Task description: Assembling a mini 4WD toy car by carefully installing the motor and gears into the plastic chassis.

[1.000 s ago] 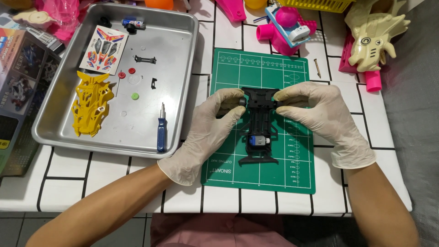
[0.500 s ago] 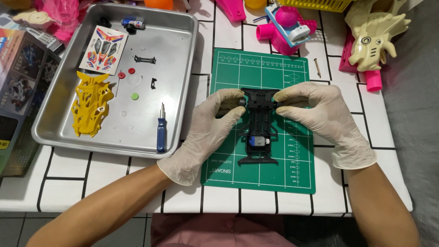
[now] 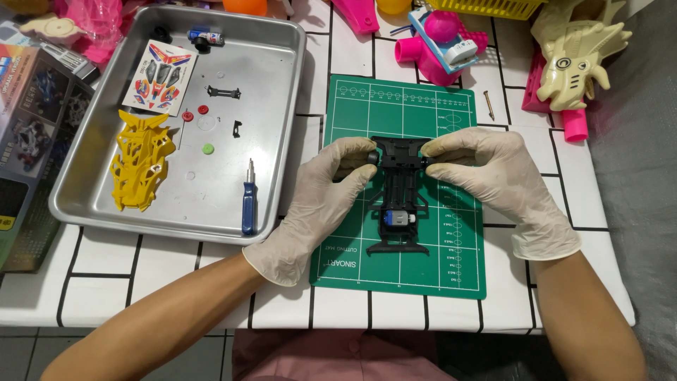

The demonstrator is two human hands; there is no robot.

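A black toy car chassis (image 3: pixel 399 190) with a small silver and blue motor lies on a green cutting mat (image 3: pixel 409 106). My left hand (image 3: pixel 321 194), in a pale glove, pinches the chassis's far left corner at a black wheel. On the far right corner sits my right hand (image 3: pixel 493 176), gloved too, with its fingertips closed on the chassis. Both hands meet over the far end of the chassis, and its near end rests free on the mat.
A metal tray (image 3: pixel 282 141) on the left holds a yellow car body (image 3: pixel 141 169), a blue screwdriver (image 3: pixel 248 201), a sticker sheet (image 3: pixel 161 76) and small parts. Boxes (image 3: pixel 28 134) stand at far left. Pink toys (image 3: pixel 437 42) and a cream dragon toy (image 3: pixel 575 53) crowd the back.
Both hands have stayed on the chassis's far end with only slight finger shifts. The chassis has barely moved on the mat.
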